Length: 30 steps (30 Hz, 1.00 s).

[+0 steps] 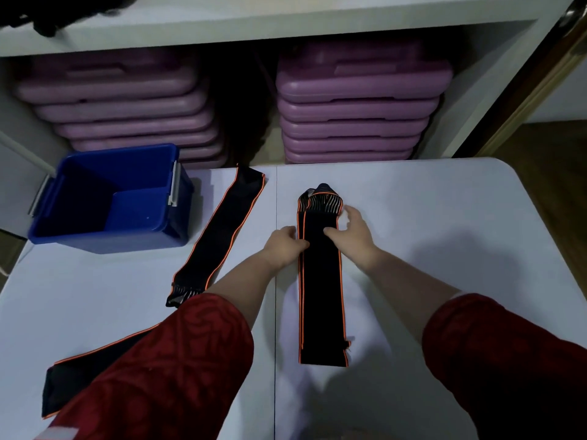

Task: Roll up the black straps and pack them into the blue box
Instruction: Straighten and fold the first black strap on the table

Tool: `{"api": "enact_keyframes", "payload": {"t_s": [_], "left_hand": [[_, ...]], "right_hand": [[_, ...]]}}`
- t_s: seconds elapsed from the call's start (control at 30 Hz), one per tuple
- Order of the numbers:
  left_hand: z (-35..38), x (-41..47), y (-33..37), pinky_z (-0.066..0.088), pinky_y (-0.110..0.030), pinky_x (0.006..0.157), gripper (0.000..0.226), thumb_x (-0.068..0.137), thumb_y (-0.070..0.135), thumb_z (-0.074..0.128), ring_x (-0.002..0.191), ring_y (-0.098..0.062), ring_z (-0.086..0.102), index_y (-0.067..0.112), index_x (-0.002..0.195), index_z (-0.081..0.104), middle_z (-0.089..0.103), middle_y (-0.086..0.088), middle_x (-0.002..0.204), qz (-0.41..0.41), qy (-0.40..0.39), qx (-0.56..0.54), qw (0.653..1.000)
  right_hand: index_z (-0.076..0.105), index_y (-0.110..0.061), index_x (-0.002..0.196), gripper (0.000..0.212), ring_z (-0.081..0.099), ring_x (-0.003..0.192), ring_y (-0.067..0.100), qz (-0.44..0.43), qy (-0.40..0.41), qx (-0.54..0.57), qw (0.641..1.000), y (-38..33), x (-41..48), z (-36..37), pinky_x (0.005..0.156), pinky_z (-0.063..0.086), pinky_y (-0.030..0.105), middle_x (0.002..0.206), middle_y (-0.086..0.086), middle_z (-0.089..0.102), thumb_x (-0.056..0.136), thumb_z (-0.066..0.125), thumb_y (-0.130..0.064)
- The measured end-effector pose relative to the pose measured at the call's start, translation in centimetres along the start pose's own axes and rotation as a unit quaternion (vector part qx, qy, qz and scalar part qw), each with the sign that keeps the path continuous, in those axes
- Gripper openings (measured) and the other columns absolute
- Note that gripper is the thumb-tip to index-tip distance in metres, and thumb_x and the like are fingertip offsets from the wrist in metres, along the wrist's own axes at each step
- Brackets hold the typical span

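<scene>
A black strap with orange edging (321, 293) lies lengthwise on the white table (444, 217), folded double, its striped end farthest from me. My left hand (284, 246) pinches its left edge and my right hand (354, 231) grips its right edge near the striped end. A second strap (220, 231) lies flat and diagonal to the left. A third strap (79, 373) lies at the near left, partly hidden under my red sleeve. The open blue box (108, 198) stands at the far left of the table with nothing visible inside.
Behind the table, a white shelf unit holds two stacks of purple plastic platforms (359, 100). Dark items (47, 14) lie on the shelf's top at the far left. A seam (275, 376) runs down the table's middle. A wooden floor shows at the right.
</scene>
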<state>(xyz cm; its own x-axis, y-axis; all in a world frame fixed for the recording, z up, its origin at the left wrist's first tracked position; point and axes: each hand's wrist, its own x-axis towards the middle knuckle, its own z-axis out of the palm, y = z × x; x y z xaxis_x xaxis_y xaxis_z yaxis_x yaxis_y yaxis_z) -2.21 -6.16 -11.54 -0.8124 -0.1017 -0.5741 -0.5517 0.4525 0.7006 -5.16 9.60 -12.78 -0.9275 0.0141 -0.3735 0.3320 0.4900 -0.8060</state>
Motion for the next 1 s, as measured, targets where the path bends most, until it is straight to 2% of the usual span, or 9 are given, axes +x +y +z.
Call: {"api": "enact_keyframes", "payload": {"t_s": [0.1,0.23,0.4,0.47,0.53,0.63,0.77,0.87,1.0], "left_hand": [[0.0,0.3,0.2,0.045,-0.019,0.071,0.037,0.084,0.009,0.058,0.098,-0.020,0.062,0.007,0.121,0.060,0.067,-0.005,0.106,0.011,-0.016,-0.015,1.000],[0.1,0.4,0.3,0.048,-0.025,0.083,0.040,0.083,0.005,0.057,0.101,-0.023,0.064,0.009,0.123,0.060,0.067,-0.009,0.109,0.020,-0.021,-0.038,0.999],[0.1,0.3,0.1,0.048,-0.026,0.084,0.031,0.084,0.008,0.059,0.103,-0.023,0.063,0.012,0.114,0.063,0.067,-0.004,0.103,0.030,-0.011,-0.022,0.999],[0.2,-0.3,0.0,0.044,-0.023,0.077,0.021,0.087,0.011,0.059,0.103,-0.021,0.060,0.015,0.107,0.063,0.064,0.002,0.099,0.050,-0.001,0.004,0.999],[0.2,-1.3,-0.2,0.039,-0.022,0.080,0.033,0.089,0.013,0.058,0.106,-0.019,0.058,0.008,0.122,0.058,0.061,0.000,0.108,0.084,0.017,0.050,0.995],[0.3,-3.2,-2.0,0.043,-0.021,0.081,0.043,0.088,0.019,0.059,0.104,-0.020,0.063,0.016,0.130,0.056,0.064,-0.001,0.113,0.141,0.023,0.115,0.983],[0.6,-7.8,-5.8,0.041,-0.022,0.098,0.047,0.087,0.031,0.063,0.113,-0.016,0.057,0.022,0.133,0.054,0.057,-0.003,0.124,0.158,-0.013,0.170,0.973],[0.7,-11.7,-8.1,0.039,-0.019,0.101,0.058,0.081,0.044,0.070,0.117,-0.008,0.052,0.025,0.133,0.053,0.053,0.003,0.125,0.211,-0.078,0.211,0.951],[1.9,-14.1,-10.8,0.043,-0.025,0.102,0.069,0.075,0.051,0.072,0.116,-0.009,0.053,0.025,0.135,0.051,0.057,0.003,0.124,0.216,-0.090,0.230,0.945]], "right_hand": [[0.041,-0.022,0.136,0.062,0.052,0.101,0.009,-0.016,-0.022,0.045,0.999,0.0,0.5,0.3,0.093,0.041,0.024,0.108,-0.016,0.050,0.080,0.065,-0.013],[0.036,-0.015,0.140,0.065,0.051,0.102,0.009,-0.051,-0.031,0.053,0.997,-0.2,0.4,0.7,0.084,0.040,0.010,0.104,-0.019,0.049,0.082,0.061,0.000],[0.015,-0.028,0.150,0.091,0.046,0.129,0.017,-0.043,-0.047,0.038,0.997,0.9,0.3,0.8,0.106,0.042,0.038,0.149,0.000,0.037,0.075,0.066,-0.018],[0.020,-0.027,0.149,0.085,0.047,0.127,0.018,-0.039,-0.037,0.036,0.998,1.3,-0.1,0.4,0.105,0.044,0.039,0.148,0.003,0.037,0.078,0.067,-0.016],[0.035,-0.024,0.142,0.070,0.053,0.121,0.018,-0.062,-0.033,-0.008,0.998,1.9,-0.9,-0.4,0.101,0.047,0.041,0.140,0.004,0.046,0.079,0.066,-0.018],[0.060,-0.024,0.120,0.040,0.062,0.107,0.016,-0.108,-0.058,-0.085,0.989,3.0,-3.3,-1.9,0.095,0.051,0.043,0.122,0.000,0.060,0.080,0.064,-0.018],[0.065,-0.022,0.113,0.033,0.063,0.097,0.016,-0.146,-0.174,-0.165,0.960,4.8,-9.1,-4.0,0.081,0.043,0.008,0.109,-0.003,0.062,0.081,0.066,-0.013],[0.056,-0.029,0.125,0.052,0.055,0.104,0.006,-0.159,-0.263,-0.203,0.930,6.5,-13.6,-4.9,0.078,0.035,0.001,0.116,-0.008,0.054,0.077,0.075,-0.034],[0.032,-0.026,0.145,0.081,0.044,0.127,0.006,-0.154,-0.277,-0.158,0.935,9.2,-17.5,-3.6,0.103,0.037,0.018,0.139,-0.010,0.040,0.076,0.074,-0.039]]}}
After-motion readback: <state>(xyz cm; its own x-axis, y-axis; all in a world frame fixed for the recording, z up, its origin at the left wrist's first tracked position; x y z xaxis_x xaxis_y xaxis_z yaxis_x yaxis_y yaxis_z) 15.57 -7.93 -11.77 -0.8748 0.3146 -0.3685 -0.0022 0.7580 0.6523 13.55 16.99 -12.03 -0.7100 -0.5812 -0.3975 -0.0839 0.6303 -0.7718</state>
